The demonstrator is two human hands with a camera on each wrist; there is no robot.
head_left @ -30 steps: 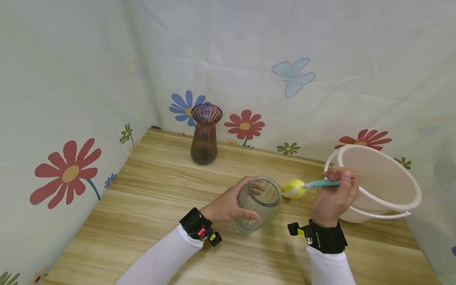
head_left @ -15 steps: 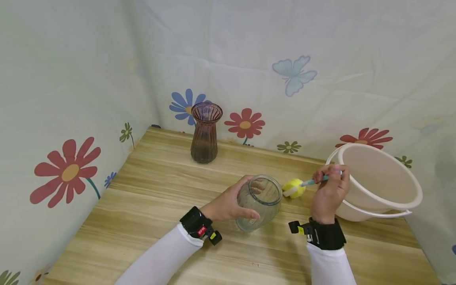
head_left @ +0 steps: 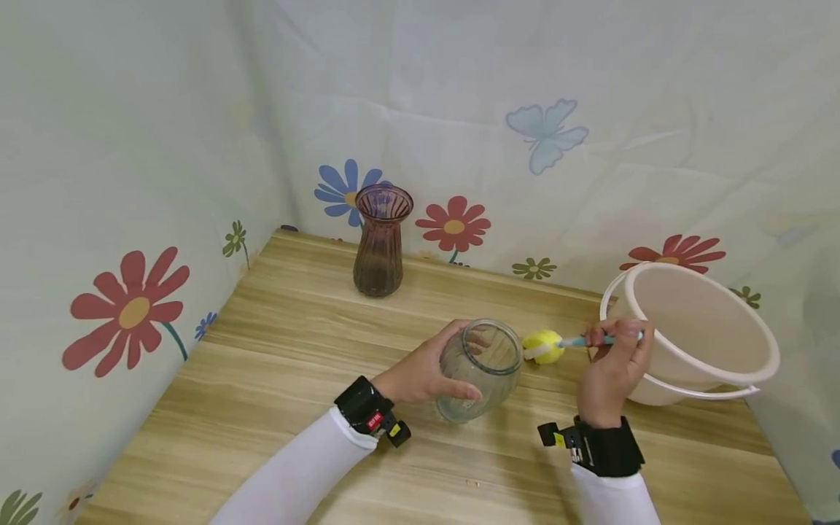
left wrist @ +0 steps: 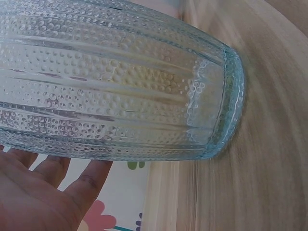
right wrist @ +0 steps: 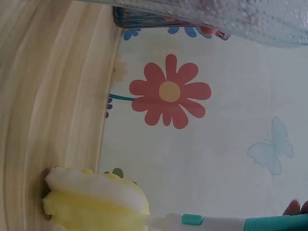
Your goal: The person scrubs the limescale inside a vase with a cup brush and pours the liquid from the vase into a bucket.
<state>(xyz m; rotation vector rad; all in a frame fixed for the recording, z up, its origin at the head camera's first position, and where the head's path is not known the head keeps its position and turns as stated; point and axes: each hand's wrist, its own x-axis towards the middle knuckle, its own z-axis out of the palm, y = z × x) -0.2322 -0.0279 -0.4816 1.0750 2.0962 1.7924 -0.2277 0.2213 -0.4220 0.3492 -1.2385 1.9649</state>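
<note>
The right hand's [head_left: 613,368] fingers are closed on the brush [head_left: 572,342], pinching its handle. The left hand [head_left: 416,375] grips the jar [head_left: 491,383], thumb on the near side, fingers reaching round behind. The brush lies nearly level, its yellow sponge [head_left: 543,348] pointing left, outside the jar and low over the worktop [head_left: 216,379]; whether the two touch I cannot tell. The jar seems to lean slightly toward the brush, mouth up.

The step looks like bringing brush and jar together; getting the sponge inside would call for raising it over the rim and tipping the handle up, the left hand steadying.

The left forearm slants in from the lower left; the right comes almost straight up. Beyond stand the bucket [head_left: 705,313], just beside the right hand, and the vase [head_left: 378,251] at the back.
</note>
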